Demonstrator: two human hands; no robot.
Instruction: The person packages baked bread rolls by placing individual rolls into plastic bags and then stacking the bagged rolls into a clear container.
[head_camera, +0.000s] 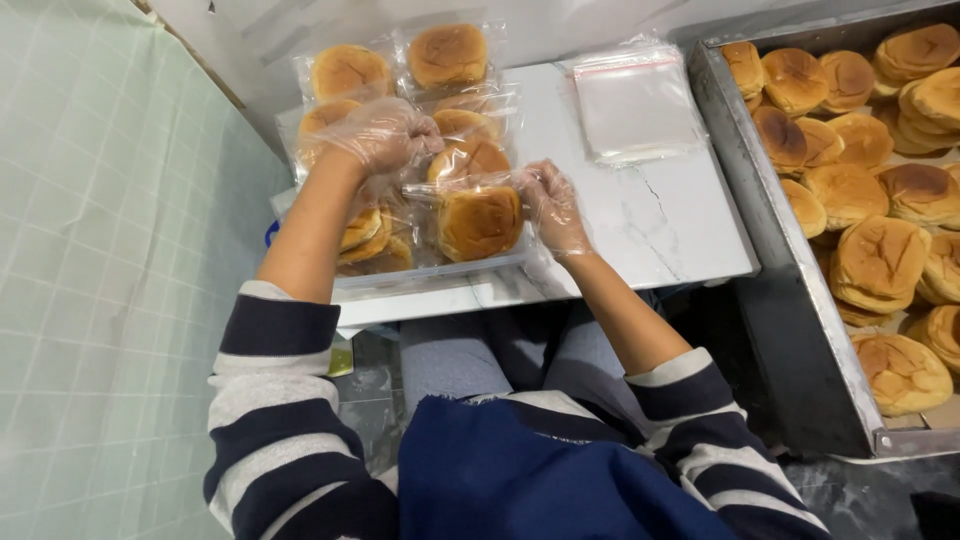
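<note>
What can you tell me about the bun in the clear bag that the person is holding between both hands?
The bagged bun is round, golden brown and darker on top, inside a thin clear plastic bag. It lies flat at the front of a cluster of other bagged buns on a white marble-look board. The left hand and right hand, both in clear plastic gloves, pinch the bag's upper edge at either end, stretching it taut. The bun itself looks whole and unsquashed.

Glossy clear plastic bag (478, 215), seemingly marble-look smooth board (650, 215), dull metal tray (790, 290).
</note>
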